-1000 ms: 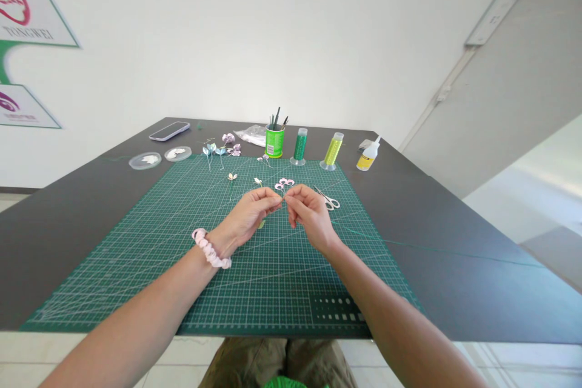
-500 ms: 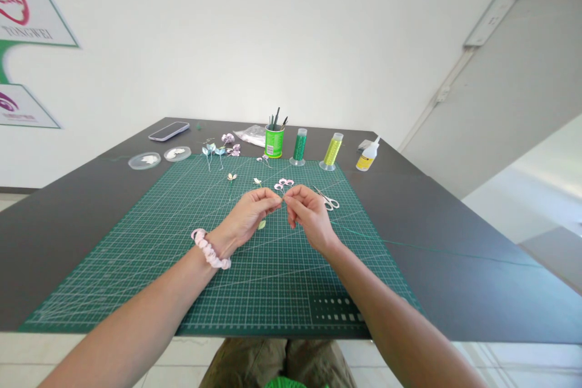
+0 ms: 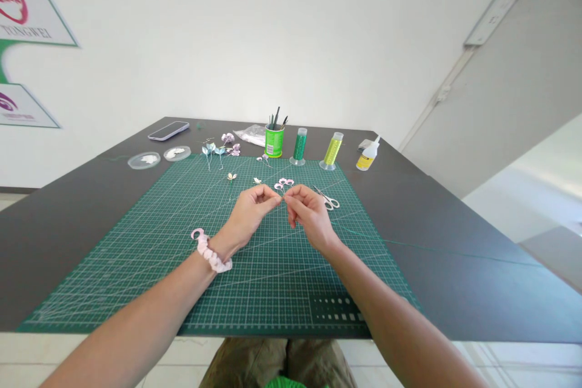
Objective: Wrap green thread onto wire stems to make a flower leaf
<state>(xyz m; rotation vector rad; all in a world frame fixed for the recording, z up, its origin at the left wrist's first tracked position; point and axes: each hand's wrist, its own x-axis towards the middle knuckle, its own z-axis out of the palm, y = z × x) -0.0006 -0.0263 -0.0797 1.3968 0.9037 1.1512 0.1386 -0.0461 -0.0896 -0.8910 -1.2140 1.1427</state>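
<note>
My left hand [image 3: 251, 211], with a pale pink scrunchie [image 3: 213, 256] at its wrist, is closed in a pinch at the mat's middle. My right hand [image 3: 310, 213] pinches opposite it, fingertips almost meeting the left's. Whatever thin piece lies between the fingertips is too small to make out. Just beyond them are pink-edged flowers [image 3: 284, 183] on thin stems that run down toward the fingertips; whether the stems are held I cannot tell. White-handled scissors [image 3: 331, 202] lie right of my right hand. A small cream flower [image 3: 231, 176] and a pale leaf-like piece [image 3: 257, 180] rest beyond my left hand.
The green cutting mat [image 3: 150, 273] covers the dark table [image 3: 454, 279]. Along the back stand a green pen can [image 3: 274, 142], green thread [image 3: 300, 147], yellow-green thread [image 3: 333, 150] and a glue bottle [image 3: 367, 154]. Blue flowers [image 3: 213, 150], shallow dishes [image 3: 144, 160] and a phone [image 3: 168, 131] lie left.
My left hand has turned slightly at the wrist, and the scrunchie has shifted with it. The pale green leaf seen below that hand no longer shows. My right hand has stayed almost still.
</note>
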